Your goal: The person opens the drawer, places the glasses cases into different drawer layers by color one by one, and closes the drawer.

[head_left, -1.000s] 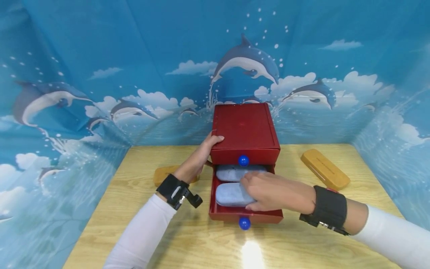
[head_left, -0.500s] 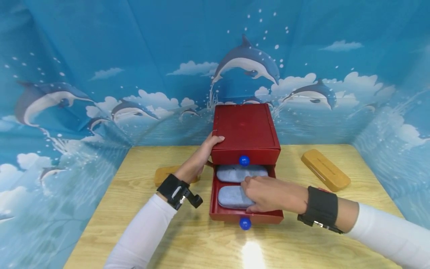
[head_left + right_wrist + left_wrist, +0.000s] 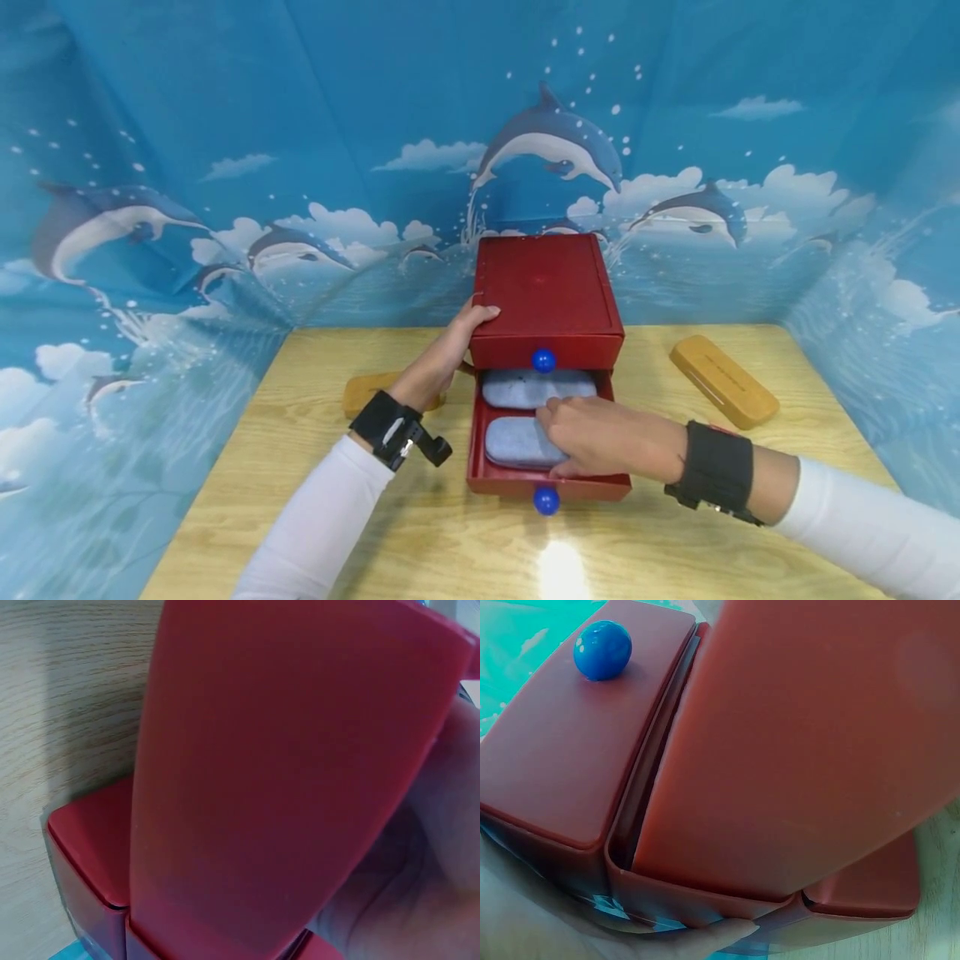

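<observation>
A red two-drawer box (image 3: 546, 283) stands near the back of the table, its lower drawer (image 3: 480, 479) pulled out. Two pale blue glasses cases lie in that drawer, a rear glasses case (image 3: 517, 388) and a front glasses case (image 3: 517, 442). My right hand (image 3: 600, 433) grips the right end of the front case, fingers over its far side and thumb at the near side. My left hand (image 3: 453, 337) rests against the box's left side with the thumb over the top edge. In the left wrist view, its fingers (image 3: 697, 941) lie along the side wall.
A mustard glasses case (image 3: 726, 380) lies to the right of the box. Another mustard case (image 3: 367, 393) lies at the left, partly behind the left forearm. Blue ball knobs mark the upper drawer (image 3: 495, 350) and lower one. A dolphin-print curtain (image 3: 300, 167) hangs behind.
The front glasses case has shifted slightly right and toward the drawer's front, with my right hand on it. My left hand has stayed on the box.
</observation>
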The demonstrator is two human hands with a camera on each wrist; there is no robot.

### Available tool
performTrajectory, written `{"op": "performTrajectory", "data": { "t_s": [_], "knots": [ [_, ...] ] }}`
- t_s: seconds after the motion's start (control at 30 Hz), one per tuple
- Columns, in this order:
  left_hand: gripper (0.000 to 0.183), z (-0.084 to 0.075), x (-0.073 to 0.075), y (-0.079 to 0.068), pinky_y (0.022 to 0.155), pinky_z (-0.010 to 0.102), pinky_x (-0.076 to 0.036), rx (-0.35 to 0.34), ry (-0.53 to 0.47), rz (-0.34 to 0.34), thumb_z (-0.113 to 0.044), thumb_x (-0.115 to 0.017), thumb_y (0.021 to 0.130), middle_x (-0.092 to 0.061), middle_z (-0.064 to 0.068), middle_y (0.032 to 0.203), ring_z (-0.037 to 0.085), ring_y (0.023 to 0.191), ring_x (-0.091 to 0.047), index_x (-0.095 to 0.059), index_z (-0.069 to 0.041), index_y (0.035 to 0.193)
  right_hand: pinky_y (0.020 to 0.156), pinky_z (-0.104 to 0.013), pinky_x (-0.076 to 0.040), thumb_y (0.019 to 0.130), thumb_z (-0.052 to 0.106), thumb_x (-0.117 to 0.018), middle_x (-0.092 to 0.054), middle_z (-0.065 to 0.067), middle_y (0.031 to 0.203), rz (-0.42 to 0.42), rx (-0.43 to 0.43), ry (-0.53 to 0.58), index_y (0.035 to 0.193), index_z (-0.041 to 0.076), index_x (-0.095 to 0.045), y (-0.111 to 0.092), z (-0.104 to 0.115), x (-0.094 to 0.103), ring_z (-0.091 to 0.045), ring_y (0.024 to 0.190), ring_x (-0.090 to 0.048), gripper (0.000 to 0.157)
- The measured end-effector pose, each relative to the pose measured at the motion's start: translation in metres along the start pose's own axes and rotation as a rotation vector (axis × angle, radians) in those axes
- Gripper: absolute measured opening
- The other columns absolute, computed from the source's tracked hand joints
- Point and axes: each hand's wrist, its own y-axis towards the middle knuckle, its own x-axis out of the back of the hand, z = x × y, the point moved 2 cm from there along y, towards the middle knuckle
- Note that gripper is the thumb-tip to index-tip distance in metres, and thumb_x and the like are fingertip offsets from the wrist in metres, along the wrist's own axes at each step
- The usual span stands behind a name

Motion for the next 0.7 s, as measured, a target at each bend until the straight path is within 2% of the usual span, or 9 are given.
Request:
{"op": "performTrajectory", "data": {
  "t_s": [0.27, 0.43, 0.6, 0.7],
  "knots": [
    [0.072, 0.000, 0.000, 0.000, 0.078, 0.053, -0.045, 0.011, -0.023, 0.007, -0.070, -0.048, 0.085, -0.038, 0.000, 0.135, 0.028, 0.117, -0.043, -0.014, -0.048, 0.144, 0.054, -0.023, -0.046, 0.083, 0.055, -0.066, -0.057, -0.002, 0.081, -0.055, 0.009, 0.004, 0.102, 0.003, -0.059, -0.006, 0.000, 0.003, -0.009, 0.066, -0.052, 0.056],
    [0.070, -0.007, -0.002, -0.006, 0.082, 0.056, -0.044, 0.027, -0.019, 0.031, -0.065, -0.044, 0.090, -0.036, 0.002, 0.137, 0.028, 0.117, -0.042, -0.010, -0.044, 0.147, 0.059, -0.026, -0.049, 0.085, 0.054, -0.063, -0.059, -0.004, 0.086, -0.109, -0.015, -0.012, 0.106, 0.002, -0.059, -0.013, -0.002, 0.007, -0.013, 0.075, -0.054, 0.056],
    [0.069, -0.019, -0.005, -0.018, 0.087, 0.058, -0.042, 0.031, -0.005, 0.050, -0.059, -0.041, 0.095, -0.032, 0.004, 0.140, 0.029, 0.120, -0.040, -0.005, -0.038, 0.150, 0.069, -0.029, -0.052, 0.087, 0.049, -0.064, -0.062, -0.007, 0.097, -0.253, 0.003, -0.028, 0.113, 0.001, -0.060, -0.023, -0.001, 0.017, -0.016, 0.086, -0.057, 0.055],
    [0.069, -0.017, -0.004, -0.016, 0.087, 0.058, -0.043, 0.036, -0.013, 0.051, -0.060, -0.041, 0.095, -0.032, 0.004, 0.140, 0.029, 0.120, -0.040, -0.005, -0.039, 0.150, 0.073, -0.030, -0.052, 0.087, 0.042, -0.066, -0.062, -0.004, 0.101, -0.384, 0.015, 0.041, 0.113, 0.004, -0.061, -0.032, 0.004, 0.023, -0.014, 0.090, -0.056, 0.047]
  ]
}}
